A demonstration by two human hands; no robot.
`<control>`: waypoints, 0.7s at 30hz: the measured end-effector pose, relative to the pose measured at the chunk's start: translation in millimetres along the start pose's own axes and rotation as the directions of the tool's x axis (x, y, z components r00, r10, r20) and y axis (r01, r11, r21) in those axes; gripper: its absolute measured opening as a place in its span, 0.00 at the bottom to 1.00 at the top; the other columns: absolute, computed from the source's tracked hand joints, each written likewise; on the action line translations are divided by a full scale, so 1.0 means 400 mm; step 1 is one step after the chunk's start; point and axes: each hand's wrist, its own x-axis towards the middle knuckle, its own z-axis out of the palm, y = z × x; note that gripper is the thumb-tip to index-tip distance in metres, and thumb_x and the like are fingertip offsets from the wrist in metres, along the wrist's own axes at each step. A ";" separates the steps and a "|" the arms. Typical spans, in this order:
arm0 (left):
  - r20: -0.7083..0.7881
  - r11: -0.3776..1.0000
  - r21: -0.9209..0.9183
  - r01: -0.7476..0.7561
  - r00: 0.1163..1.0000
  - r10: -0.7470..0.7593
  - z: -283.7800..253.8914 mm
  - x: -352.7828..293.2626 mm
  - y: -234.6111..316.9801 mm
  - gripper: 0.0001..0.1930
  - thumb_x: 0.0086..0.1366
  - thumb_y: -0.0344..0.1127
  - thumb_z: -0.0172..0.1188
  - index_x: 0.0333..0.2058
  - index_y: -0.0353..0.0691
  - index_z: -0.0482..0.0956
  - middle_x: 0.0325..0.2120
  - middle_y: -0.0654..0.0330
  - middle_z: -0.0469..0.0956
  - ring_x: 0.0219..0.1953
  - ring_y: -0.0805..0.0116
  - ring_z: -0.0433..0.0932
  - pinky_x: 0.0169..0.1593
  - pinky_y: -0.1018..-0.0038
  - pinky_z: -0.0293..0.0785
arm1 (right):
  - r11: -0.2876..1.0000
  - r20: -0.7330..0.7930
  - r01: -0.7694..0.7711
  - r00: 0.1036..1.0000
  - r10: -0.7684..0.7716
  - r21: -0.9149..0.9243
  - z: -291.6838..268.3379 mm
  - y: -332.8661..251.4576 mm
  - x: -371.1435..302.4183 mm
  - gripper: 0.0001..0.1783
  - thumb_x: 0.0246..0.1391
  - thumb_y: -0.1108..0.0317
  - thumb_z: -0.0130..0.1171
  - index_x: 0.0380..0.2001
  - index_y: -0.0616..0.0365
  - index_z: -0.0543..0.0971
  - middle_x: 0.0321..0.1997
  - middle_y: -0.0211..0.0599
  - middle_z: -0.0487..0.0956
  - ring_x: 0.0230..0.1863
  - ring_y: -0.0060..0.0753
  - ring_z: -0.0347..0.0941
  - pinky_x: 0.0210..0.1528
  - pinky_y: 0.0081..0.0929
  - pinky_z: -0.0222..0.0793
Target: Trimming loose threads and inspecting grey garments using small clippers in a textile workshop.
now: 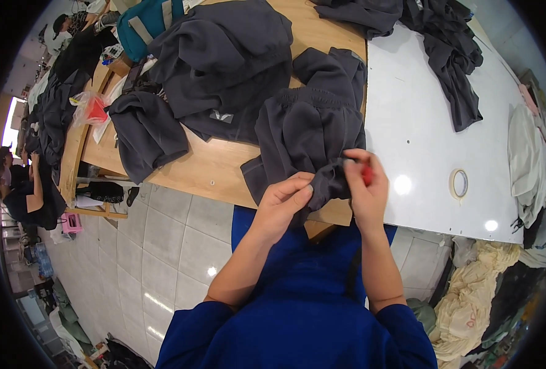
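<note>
A dark grey garment (307, 129) with a gathered elastic band lies on the wooden table's near edge, its lower part raised toward me. My left hand (283, 200) is closed, pinching a fold of its cloth between thumb and fingers. Close by on the right, my right hand (366, 187) is curled at the same bunched cloth, slightly blurred. A small red thing (367, 174) shows in its grip; its kind is too blurred to make out. Whether the right fingertips also hold the cloth is hard to see.
More dark grey garments (224, 55) are heaped at the table's far left. A tape roll (458, 184) lies on the white tabletop (402, 117) to the right. A teal bag (147, 27) sits at the back. Cream cloth (470, 295) is piled low right. Another person (27, 190) is far left.
</note>
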 end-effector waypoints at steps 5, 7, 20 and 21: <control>-0.174 0.995 0.031 0.094 0.981 -0.087 0.026 -0.002 0.013 0.10 0.64 0.30 0.53 0.39 0.30 0.78 0.35 0.64 0.77 0.36 0.81 0.71 0.42 0.85 0.66 | 0.989 0.077 0.119 0.991 -0.112 -0.088 -0.019 -0.046 -0.061 0.18 0.45 0.76 0.63 0.42 0.61 0.74 0.23 0.23 0.68 0.23 0.11 0.60 0.27 0.10 0.55; -0.139 0.993 0.072 0.090 0.987 -0.079 0.040 -0.003 0.016 0.10 0.64 0.30 0.53 0.39 0.30 0.78 0.34 0.64 0.77 0.35 0.82 0.71 0.41 0.86 0.65 | 0.988 0.083 0.101 0.992 -0.092 -0.116 0.012 -0.039 -0.070 0.19 0.40 0.77 0.67 0.40 0.62 0.77 0.30 0.32 0.77 0.28 0.14 0.68 0.31 0.10 0.63; -0.162 0.990 -0.057 0.129 0.977 -0.137 0.025 -0.010 0.024 0.07 0.64 0.31 0.52 0.36 0.33 0.76 0.31 0.67 0.75 0.35 0.84 0.70 0.42 0.86 0.64 | 0.955 0.064 0.289 0.954 -0.294 0.071 -0.092 -0.010 -0.118 0.04 0.45 0.76 0.62 0.27 0.63 0.78 0.21 0.29 0.74 0.18 0.15 0.62 0.22 0.12 0.55; -0.157 0.990 -0.058 0.132 0.978 -0.140 0.029 -0.006 0.022 0.07 0.64 0.31 0.52 0.36 0.33 0.76 0.31 0.67 0.75 0.35 0.84 0.70 0.42 0.86 0.64 | 0.930 0.307 0.361 0.880 -0.363 0.065 -0.108 -0.018 -0.120 0.07 0.43 0.74 0.65 0.27 0.62 0.79 0.19 0.29 0.73 0.17 0.18 0.63 0.21 0.13 0.56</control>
